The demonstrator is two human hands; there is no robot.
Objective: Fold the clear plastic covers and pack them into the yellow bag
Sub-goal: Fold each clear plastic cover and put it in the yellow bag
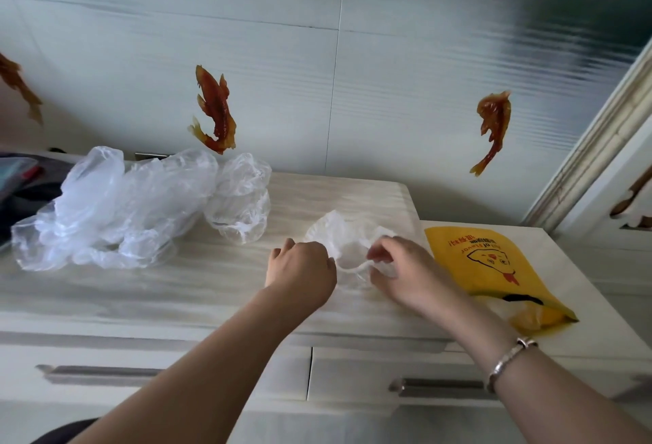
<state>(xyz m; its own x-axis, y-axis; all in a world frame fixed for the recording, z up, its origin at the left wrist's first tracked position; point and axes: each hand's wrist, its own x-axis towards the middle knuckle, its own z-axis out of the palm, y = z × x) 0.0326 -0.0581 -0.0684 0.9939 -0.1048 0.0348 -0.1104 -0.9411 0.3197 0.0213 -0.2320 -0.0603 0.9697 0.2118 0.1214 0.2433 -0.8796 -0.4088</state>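
Both hands (left, right) pinching clear cover on cabinet top, beside yellow bag

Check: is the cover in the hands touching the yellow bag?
Cannot tell. In the head view the cover ends near the yellow bag, but the right hand hides that edge.

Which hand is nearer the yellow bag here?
Right. The right hand pinches the clear cover just beside the yellow bag; the left hand grips the cover's far side, farther from the bag.
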